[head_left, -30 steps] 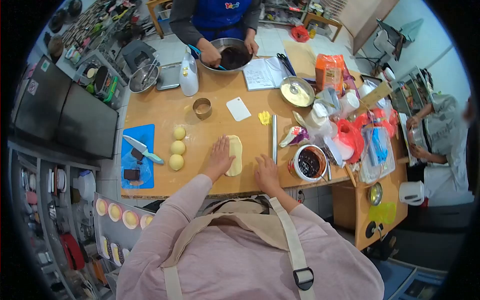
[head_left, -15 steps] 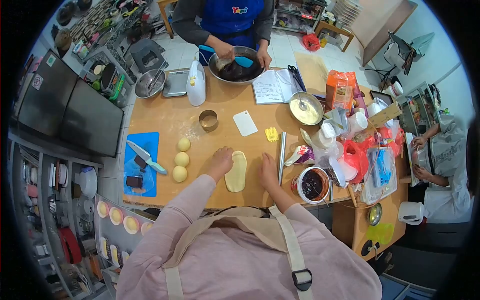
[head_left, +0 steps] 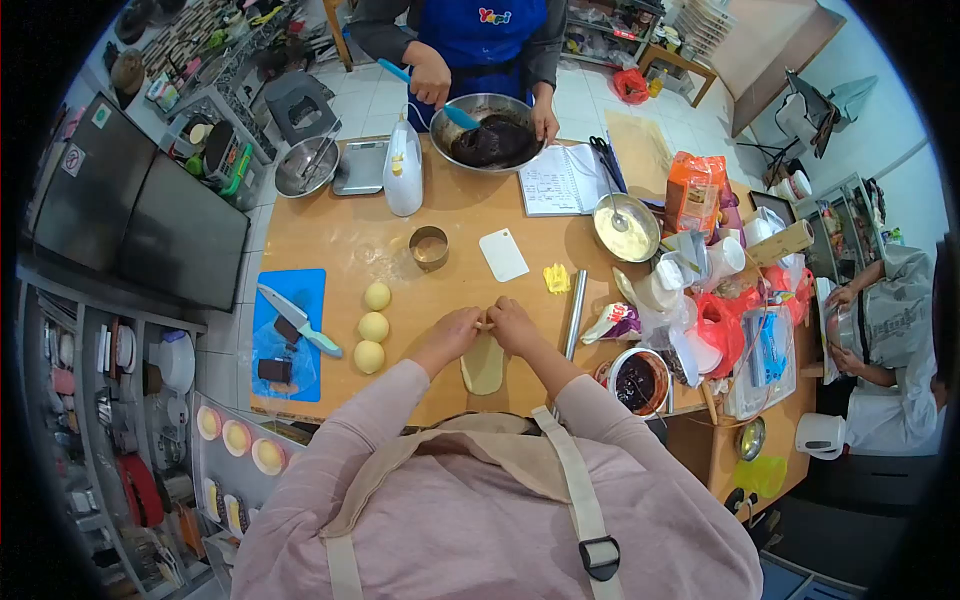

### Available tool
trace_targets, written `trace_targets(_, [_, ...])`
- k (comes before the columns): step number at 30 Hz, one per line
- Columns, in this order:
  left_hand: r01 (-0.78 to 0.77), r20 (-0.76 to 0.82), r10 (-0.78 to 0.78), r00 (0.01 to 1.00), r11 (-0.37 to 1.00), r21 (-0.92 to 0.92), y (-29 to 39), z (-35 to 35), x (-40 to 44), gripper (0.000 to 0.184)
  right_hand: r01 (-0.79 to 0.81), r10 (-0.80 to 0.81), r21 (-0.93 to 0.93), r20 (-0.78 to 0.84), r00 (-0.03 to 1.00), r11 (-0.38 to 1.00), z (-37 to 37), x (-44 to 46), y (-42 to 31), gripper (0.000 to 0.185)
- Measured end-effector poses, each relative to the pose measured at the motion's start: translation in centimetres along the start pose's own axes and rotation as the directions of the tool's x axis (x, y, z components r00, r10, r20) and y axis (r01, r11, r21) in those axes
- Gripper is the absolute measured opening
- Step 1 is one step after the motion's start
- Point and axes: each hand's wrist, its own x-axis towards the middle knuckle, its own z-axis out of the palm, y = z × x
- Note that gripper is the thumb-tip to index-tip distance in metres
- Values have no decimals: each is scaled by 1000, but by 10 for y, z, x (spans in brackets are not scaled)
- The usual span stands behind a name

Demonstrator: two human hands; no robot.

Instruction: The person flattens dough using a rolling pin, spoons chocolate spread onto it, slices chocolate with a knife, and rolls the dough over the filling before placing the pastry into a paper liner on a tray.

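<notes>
A flat, oblong piece of pale dough (head_left: 483,368) lies on the wooden table in front of me. At its far end my left hand (head_left: 458,333) and my right hand (head_left: 513,327) meet, fingers closed on the dough's edge. Left of them, three round dough balls (head_left: 373,327) stand in a column. A metal rolling pin (head_left: 576,315) lies to the right of my right hand. Beyond my hands are a white scraper (head_left: 503,255), a metal ring (head_left: 429,248) and a yellow smear (head_left: 557,278).
A knife (head_left: 300,320) and dark blocks lie on a blue board (head_left: 317,290). Across the table a person stirs dark batter in a bowl (head_left: 487,105). A tub of dark filling (head_left: 638,384) and plastic bags (head_left: 718,330) sit right. Another person is far right.
My hands have moved from either side of the dough to its far end and closed on it. The person opposite has lifted the blue spatula higher.
</notes>
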Motion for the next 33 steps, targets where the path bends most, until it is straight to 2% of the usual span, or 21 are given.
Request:
trace_targets(1, [9,14,-9,1000,1000,4,0,-1,-2,19,39,-37,59,-43,998,997,1,-2,2,21])
trace_targets(4, [12,7,-12,1000,1000,2,-3,-4,-8,22,-94,79,201,79,994,975,-12,-10,-4,16])
trace_targets(6, [-24,-58,22,998,999,-25,-4,-6,-14,18,-45,35,204,49,998,978,-19,-16,-7,15])
trace_targets(9, [-54,61,51,997,998,45,-3,-15,-19,22,12,-17,186,23,1000,982,-28,-26,-15,15])
trace_targets(12, [-89,21,88,996,995,47,11,-26,-28,17,35,-39,167,23,999,985,-43,-39,-30,14])
trace_targets(15, [-191,41,190,981,981,17,28,-38,-35,17,55,-56,188,-1,998,981,-58,-54,-45,14])
trace_targets(19, [-222,94,219,971,975,25,59,-61,-42,15,78,-68,207,-59,996,975,-77,-72,-60,13])
trace_targets(24, [-249,145,248,958,968,-10,87,-86,-47,16,113,-101,276,-58,993,955,-107,-90,-81,13])
trace_targets(28, [-247,114,248,962,969,-23,108,-109,-46,17,121,-112,277,-49,993,953,-129,-94,-94,14])
trace_targets(30, [-232,85,233,969,972,-25,115,-118,-41,17,145,-119,307,-101,988,941,-139,-90,-95,15])
trace_targets(33, [-186,-98,187,977,982,28,119,-127,-24,17,133,-75,277,-211,975,952,-152,-77,-97,19])
